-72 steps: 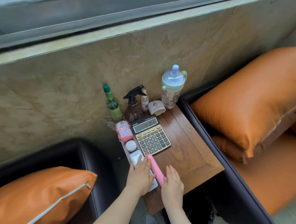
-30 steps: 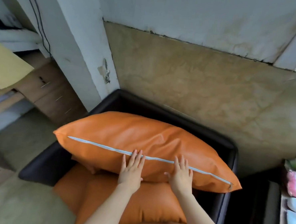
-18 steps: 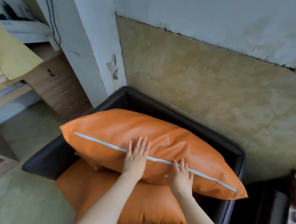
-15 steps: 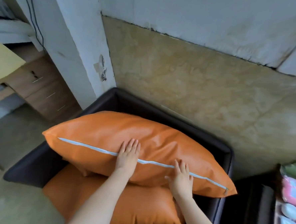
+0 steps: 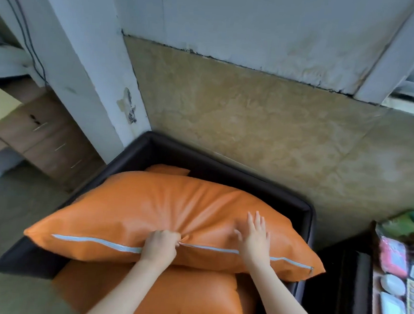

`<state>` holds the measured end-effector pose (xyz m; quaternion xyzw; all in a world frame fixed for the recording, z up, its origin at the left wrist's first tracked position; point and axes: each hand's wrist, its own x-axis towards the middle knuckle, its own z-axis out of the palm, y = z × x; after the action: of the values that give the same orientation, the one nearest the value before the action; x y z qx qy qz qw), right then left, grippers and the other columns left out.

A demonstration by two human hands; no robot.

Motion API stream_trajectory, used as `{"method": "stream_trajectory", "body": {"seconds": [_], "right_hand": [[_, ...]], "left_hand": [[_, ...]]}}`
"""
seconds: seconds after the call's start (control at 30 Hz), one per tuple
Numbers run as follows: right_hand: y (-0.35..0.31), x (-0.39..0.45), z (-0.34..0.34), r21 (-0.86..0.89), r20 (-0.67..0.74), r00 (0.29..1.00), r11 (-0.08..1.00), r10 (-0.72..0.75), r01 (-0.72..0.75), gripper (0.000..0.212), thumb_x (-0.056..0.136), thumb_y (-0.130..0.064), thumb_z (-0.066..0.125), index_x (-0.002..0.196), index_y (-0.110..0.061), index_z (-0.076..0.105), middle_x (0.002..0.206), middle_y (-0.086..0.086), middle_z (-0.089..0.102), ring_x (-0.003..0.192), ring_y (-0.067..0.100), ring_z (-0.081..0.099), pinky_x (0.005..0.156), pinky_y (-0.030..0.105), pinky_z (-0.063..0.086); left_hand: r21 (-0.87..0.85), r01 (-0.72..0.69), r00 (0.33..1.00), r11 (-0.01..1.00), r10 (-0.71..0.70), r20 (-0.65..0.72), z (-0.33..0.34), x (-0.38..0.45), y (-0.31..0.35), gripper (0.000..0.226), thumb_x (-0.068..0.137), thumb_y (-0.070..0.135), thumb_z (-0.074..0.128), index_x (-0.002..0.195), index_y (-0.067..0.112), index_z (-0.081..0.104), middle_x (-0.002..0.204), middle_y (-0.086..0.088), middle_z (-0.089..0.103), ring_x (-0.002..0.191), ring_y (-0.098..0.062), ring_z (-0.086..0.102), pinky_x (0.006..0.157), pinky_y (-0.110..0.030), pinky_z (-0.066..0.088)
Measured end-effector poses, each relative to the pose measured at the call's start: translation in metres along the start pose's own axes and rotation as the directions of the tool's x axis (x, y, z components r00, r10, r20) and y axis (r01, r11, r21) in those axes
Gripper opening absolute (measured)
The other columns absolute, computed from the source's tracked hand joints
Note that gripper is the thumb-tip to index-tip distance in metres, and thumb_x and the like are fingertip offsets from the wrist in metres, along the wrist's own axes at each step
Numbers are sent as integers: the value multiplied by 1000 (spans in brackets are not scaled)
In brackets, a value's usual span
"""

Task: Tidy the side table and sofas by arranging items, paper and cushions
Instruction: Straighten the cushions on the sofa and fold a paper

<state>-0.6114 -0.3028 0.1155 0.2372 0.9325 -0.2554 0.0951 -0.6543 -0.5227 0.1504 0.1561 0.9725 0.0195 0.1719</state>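
Both hands on the orange cushion (image 5: 163,217) in the dark sofa (image 5: 227,172), zip edge toward the person.

The left hand (image 5: 159,247) is bunched tight, pinching the leather at the grey zipper (image 5: 94,241) so creases fan out from its knuckles; the right hand (image 5: 255,237) lies flat with fingers spread — pressing the top face just beside the zip. The cushion rests tilted on the orange seat pad (image 5: 180,298), its left corner overhanging the sofa's left arm and its right corner reaching past the right arm. A gap of dark frame shows between its far edge and the sofa back, where a second orange piece (image 5: 167,169) peeks out. The desk (image 5: 374,312) stands at the right edge — items on it blurred.
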Motion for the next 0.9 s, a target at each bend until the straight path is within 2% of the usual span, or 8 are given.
{"method": "stream_trajectory", "body": {"seconds": [0.1,0.23,0.37,0.47,0.53,0.6,0.7,0.9], "right_hand": [[-22,3,4,-5,17,995,995,-97,98,61,99,-40,35,151,-22,9,159,0,-5,146,18,-9,117,40,2],[-27,-11,28,-99,175,971,978,-165,184,58,99,-49,22,151,-27,9,159,-3,-3,146,18,-8,116,45,-3],[-14,-22,48,-132,264,955,976,-134,173,57,99,-48,21,151,-27,9,159,-8,3,146,12,-1,117,41,0],[-8,-25,51,-127,289,951,980,-111,153,57,100,-42,23,151,-23,5,159,-8,1,146,11,0,117,37,0],[-1,-27,58,-137,332,938,979,-97,149,56,101,-40,21,151,-22,1,159,-8,-3,146,10,-2,117,35,-1],[8,-30,66,-125,343,935,983,-88,138,56,101,-39,21,151,-23,0,158,-9,-4,145,9,-2,117,33,0],[16,-24,72,-101,337,939,988,-73,114,55,101,-40,19,151,-25,0,158,-12,-2,145,6,-2,116,31,-1],[-4,-28,64,-51,10,999,997,-53,53,84,82,-62,-3,137,-23,47,145,-13,40,136,5,35,114,49,7]], "left_hand": [[-63,-51,998,997,48,-50,17,-39,-4,11,72,18,75,79,26,73,79,13,73,76,-9,68,63,-20,47],[-93,-53,998,994,54,11,60,-74,-17,43,17,23,94,49,30,66,45,18,58,34,-5,55,28,-16,36],[61,-111,994,992,110,20,43,-76,-15,23,67,48,74,73,26,69,70,8,69,66,-14,68,52,-24,48],[-122,-191,927,974,137,-350,9,-30,-12,35,79,47,46,67,23,69,66,10,68,59,-14,67,45,-21,45],[-281,-232,869,931,68,-490,-13,20,-14,35,82,45,50,96,21,73,99,5,72,90,-15,69,69,-23,53],[-304,-90,976,948,23,-217,-30,72,-16,62,89,50,52,139,14,46,148,-4,41,137,-19,36,109,-32,32],[-51,32,987,998,-24,162,-17,119,-21,86,90,65,38,153,18,4,160,-2,-3,147,-21,-5,118,-45,1],[15,71,953,997,-72,294,45,91,-27,73,94,63,13,153,19,11,160,1,13,147,-15,9,119,-42,-3]]}}
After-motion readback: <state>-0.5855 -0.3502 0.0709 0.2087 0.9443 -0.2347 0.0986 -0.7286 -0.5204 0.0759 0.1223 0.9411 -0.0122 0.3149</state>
